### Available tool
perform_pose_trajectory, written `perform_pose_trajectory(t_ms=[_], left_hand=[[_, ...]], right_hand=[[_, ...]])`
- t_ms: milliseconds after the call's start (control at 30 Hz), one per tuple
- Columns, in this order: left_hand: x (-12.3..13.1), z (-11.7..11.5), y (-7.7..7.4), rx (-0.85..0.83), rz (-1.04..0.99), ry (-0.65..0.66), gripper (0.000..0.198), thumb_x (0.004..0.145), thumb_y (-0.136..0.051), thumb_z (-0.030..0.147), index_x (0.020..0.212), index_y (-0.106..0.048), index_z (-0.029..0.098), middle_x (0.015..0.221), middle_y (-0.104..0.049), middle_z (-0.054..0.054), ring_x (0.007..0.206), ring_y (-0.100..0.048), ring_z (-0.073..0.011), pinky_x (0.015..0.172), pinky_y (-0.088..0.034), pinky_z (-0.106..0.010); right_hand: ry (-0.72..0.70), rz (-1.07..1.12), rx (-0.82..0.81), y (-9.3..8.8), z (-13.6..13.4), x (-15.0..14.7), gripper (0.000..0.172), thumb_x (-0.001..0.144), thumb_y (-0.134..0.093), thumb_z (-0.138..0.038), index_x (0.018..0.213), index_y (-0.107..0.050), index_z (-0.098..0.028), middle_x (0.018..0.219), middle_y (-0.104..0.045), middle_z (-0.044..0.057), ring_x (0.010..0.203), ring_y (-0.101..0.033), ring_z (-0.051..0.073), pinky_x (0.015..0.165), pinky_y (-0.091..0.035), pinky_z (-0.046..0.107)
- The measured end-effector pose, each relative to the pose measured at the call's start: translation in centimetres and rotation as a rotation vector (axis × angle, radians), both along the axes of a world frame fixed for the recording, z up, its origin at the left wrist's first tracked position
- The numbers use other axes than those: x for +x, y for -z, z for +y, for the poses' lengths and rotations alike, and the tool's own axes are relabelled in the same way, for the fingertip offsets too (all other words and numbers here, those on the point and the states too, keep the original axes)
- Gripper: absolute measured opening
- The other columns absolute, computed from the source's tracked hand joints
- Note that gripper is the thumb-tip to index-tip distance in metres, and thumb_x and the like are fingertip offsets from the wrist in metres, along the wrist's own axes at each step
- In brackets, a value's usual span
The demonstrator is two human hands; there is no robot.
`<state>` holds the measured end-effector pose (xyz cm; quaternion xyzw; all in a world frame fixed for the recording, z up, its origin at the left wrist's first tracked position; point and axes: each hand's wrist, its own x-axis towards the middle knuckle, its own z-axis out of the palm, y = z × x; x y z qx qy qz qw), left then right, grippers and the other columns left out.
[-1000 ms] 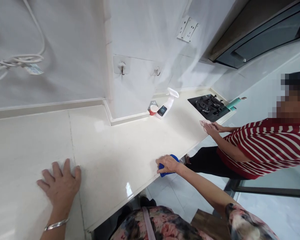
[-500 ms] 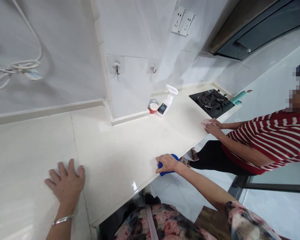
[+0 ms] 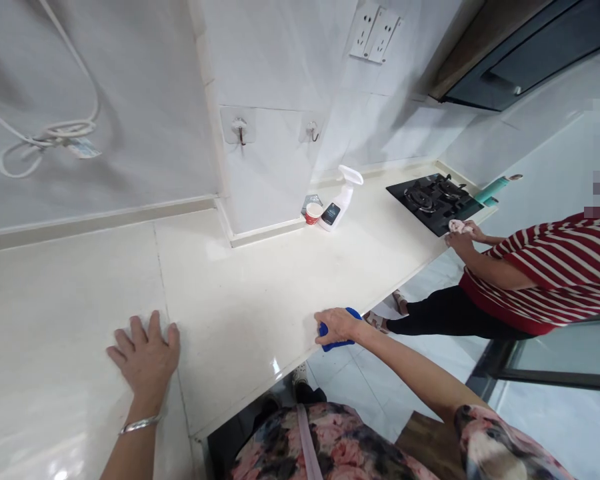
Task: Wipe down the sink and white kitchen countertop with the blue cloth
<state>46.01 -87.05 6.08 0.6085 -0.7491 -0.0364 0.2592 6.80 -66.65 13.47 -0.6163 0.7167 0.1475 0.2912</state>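
- L hand (image 3: pixel 144 353) lies open, palm down, fingers spread, flat on white stone counter (image 3: pixel 260 293), well apart from blue cloth
- Silver bangle (image 3: pixel 140 423) on L wrist
- R hand (image 3: pixel 337 327) closed over bunched blue cloth (image 3: pixel 338 345), pressing it to counter near front edge; cloth shows past fingers and under palm
- Floral top (image 3: pixel 330 447) w/ pink strap (image 3: pixel 305 440) on the person, at bottom of frame, just below counter edge
- Co-worker in red-and-white striped top (image 3: pixel 555 267), black trousers (image 3: pixel 455 317) stands at far end of counter
- Co-worker's hands (image 3: pixel 460 237) on pink cloth (image 3: pixel 459 227) at counter edge, beside black gas hob (image 3: pixel 434 202), well apart from the person's hands
- White spray bottle (image 3: pixel 341 200) stands upright by wall, between hob and R hand but nearer wall
- Small red-and-white cup (image 3: pixel 313 213) just beside bottle; small packet (image 3: pixel 311 203) behind cup, against wall
- Teal tube (image 3: pixel 486 191) past hob at far end
- Above counter: double wall socket (image 3: pixel 375 32), two stick-on hooks (image 3: pixel 240 130) (image 3: pixel 310 130), range hood (image 3: pixel 510 67)
- White cable w/ tag (image 3: pixel 45 137) hangs on wall at left
- Tile floor (image 3: pixel 360 380) below counter
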Motion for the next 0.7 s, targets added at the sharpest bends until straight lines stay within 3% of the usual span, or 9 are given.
perform_pose_trajectory(t_ms=[200,700], left_hand=[[0.6,0.0,0.7,-0.077,-0.047,0.050,0.062,0.098,-0.050,0.046,0.151,-0.053,0.014,0.160,-0.043,-0.026,0.151,-0.029,-0.0543,0.113,-0.030,-0.082],[-0.5,0.8,-0.9,0.035,-0.026,-0.025,0.063,0.102,-0.040,0.049,0.152,-0.051,0.012,0.164,-0.037,-0.025,0.157,-0.020,-0.0484,0.124,-0.018,-0.073]], right_hand=[[-0.021,-0.051,-0.002,-0.3,-0.1,-0.1,0.037,0.082,-0.078,-0.047,0.108,-0.069,-0.023,0.113,-0.077,0.007,0.103,-0.071,0.027,0.078,-0.046,0.030],[-0.031,-0.070,-0.023,0.5,0.4,-0.5,0.037,0.082,-0.080,-0.049,0.105,-0.069,-0.022,0.111,-0.076,0.007,0.103,-0.070,0.026,0.082,-0.045,0.030]])
